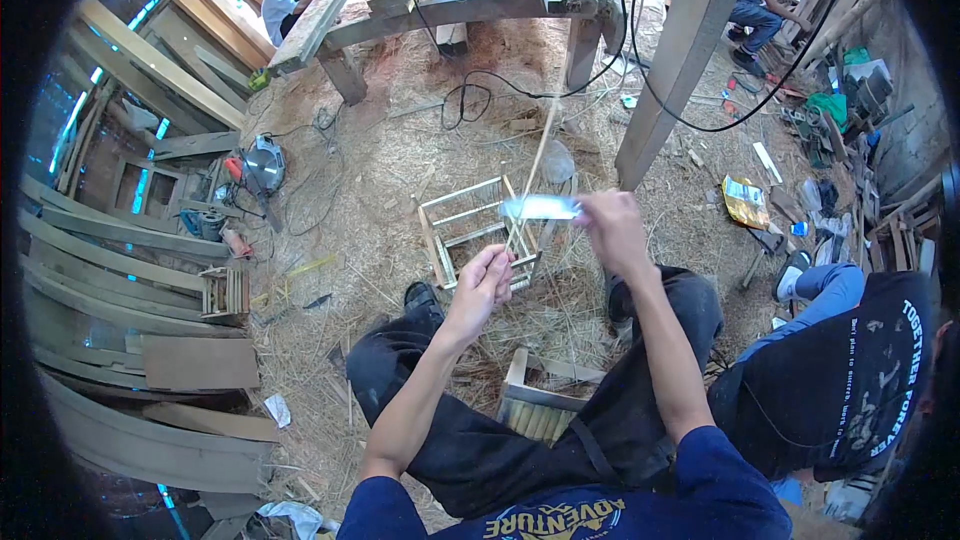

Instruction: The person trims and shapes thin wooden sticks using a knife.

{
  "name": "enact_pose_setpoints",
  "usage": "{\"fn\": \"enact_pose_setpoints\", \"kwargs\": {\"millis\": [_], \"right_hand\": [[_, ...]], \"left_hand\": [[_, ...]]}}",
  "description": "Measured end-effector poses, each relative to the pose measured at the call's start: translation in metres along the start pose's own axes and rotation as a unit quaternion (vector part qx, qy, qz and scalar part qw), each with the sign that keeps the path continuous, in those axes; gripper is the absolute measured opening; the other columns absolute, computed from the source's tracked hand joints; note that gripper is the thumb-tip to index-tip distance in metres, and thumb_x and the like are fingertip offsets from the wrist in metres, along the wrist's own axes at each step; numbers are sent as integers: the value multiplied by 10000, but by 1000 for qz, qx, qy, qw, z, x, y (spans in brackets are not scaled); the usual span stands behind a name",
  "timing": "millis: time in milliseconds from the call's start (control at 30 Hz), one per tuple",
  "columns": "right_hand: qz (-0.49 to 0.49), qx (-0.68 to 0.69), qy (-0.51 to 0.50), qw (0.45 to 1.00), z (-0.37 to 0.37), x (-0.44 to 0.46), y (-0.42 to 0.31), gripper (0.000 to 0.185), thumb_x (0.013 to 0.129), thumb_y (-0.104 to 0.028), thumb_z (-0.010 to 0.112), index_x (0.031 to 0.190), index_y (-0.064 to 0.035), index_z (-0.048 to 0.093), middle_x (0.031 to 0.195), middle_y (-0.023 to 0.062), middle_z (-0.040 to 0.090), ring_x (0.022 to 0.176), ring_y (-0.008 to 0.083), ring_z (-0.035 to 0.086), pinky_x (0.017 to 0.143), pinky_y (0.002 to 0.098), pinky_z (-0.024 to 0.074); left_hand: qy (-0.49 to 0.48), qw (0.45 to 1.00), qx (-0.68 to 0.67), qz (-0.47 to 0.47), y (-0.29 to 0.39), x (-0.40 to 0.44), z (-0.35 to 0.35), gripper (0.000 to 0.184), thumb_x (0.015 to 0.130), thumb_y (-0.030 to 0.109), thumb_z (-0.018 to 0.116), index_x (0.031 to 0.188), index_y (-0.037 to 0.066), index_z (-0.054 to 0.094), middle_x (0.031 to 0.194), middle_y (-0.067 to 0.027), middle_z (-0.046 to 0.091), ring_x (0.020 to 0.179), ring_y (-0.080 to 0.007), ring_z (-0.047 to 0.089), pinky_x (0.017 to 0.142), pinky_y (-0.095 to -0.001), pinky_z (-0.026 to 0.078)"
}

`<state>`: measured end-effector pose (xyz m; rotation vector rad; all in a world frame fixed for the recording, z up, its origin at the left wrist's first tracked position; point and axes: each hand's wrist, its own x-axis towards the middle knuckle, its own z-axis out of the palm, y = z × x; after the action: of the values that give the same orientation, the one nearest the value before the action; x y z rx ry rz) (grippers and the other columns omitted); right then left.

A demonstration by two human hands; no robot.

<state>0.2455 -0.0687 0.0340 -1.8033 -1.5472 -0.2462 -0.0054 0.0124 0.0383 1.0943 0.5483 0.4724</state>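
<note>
My left hand (482, 288) is closed around the lower end of a thin bamboo strip (543, 145), which slants up and away from me. My right hand (612, 228) grips a knife by its handle. Its broad, shiny blade (540, 207) points left and crosses the strip just above my left hand; glare blurs the edge, so I cannot tell whether it is cutting in. Beyond my hands, a small wooden frame (432, 240) with slim rails stands on the floor. Between my legs is a low stool with a bamboo-slat top (540, 422).
Shavings cover the floor (370, 180). A workbench (450, 8) stands ahead, with a wooden post (685, 65) to its right. A circular saw (262, 165) and cables lie left. One person (840, 370) sits close on my right; two others are farther back.
</note>
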Motion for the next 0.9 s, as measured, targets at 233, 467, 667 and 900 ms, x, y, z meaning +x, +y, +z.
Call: {"fn": "enact_pose_setpoints", "kwargs": {"millis": [233,467,667,900], "right_hand": [[43,-78,59,994,-33,7,16,218,947,-264,598,1032,-73,656,886,91,660,824,273,607,767,396,414],[7,-24,19,1000,-13,6,-3,209,893,-241,657,1028,-80,659,889,59,663,853,235,611,788,378,415],[-18,-4,-27,999,-6,9,-18,224,889,-239,658,1037,-71,650,895,64,656,859,247,608,792,378,418],[-40,47,-44,997,3,7,-23,227,887,-219,656,1050,-63,644,877,77,635,841,262,591,783,383,420]], "left_hand": [[-37,996,45,-71,-20,-14,-16,174,1044,213,493,1092,52,538,729,57,408,634,-56,377,584,-214,345],[-9,993,97,-66,-5,1,-6,274,1057,268,465,1218,48,499,747,30,464,644,-63,433,596,-208,383],[43,999,-10,-6,12,24,13,322,1054,281,481,1293,65,488,757,10,492,611,-51,429,561,-209,378],[46,996,-71,3,7,44,15,177,1049,160,475,1165,63,565,710,61,415,551,-27,345,485,-200,298]]}}
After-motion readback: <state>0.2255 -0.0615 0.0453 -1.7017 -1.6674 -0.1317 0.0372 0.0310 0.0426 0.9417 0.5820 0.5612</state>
